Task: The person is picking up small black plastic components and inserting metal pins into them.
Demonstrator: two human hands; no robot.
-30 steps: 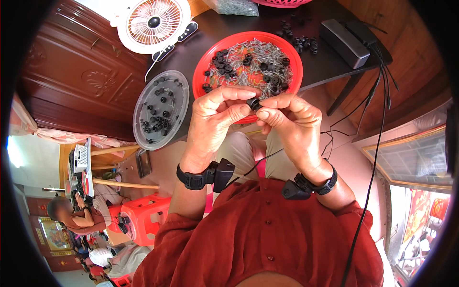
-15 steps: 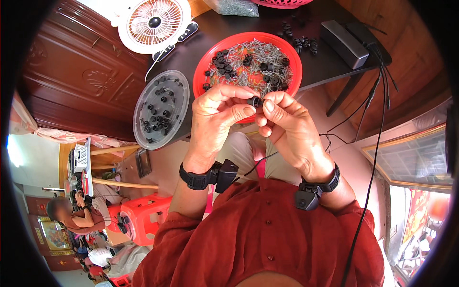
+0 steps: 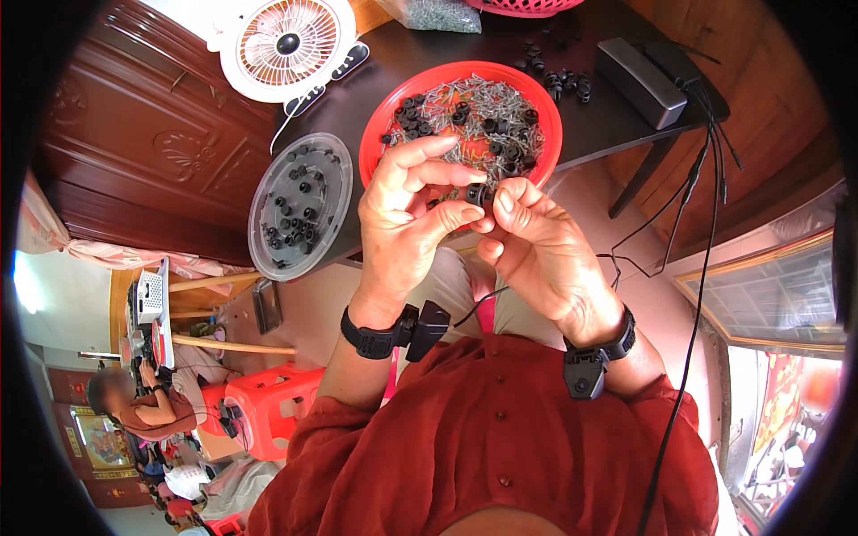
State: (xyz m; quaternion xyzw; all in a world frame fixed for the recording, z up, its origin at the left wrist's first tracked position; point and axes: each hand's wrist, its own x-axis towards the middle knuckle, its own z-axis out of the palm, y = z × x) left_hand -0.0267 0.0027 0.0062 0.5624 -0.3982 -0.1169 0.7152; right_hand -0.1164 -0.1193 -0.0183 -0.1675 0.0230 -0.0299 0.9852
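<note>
Left hand (image 3: pixel 393 219) with forefinger (image 3: pixel 416 154) newly raised, black part (image 3: pixel 477 194) pinched (right hand (image 3: pixel 547 241) too)

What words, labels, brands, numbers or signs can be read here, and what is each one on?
None can be read clearly enough to quote.
Red tray: yellowish marks on its floor, mostly covered; lettering or pattern, I cannot tell.
Red hanging at far right: golden marks, too blurred to read.
Framed picture at far left: too small to read.
Small black part at the left hand's fingertips: no lettering visible.
</note>
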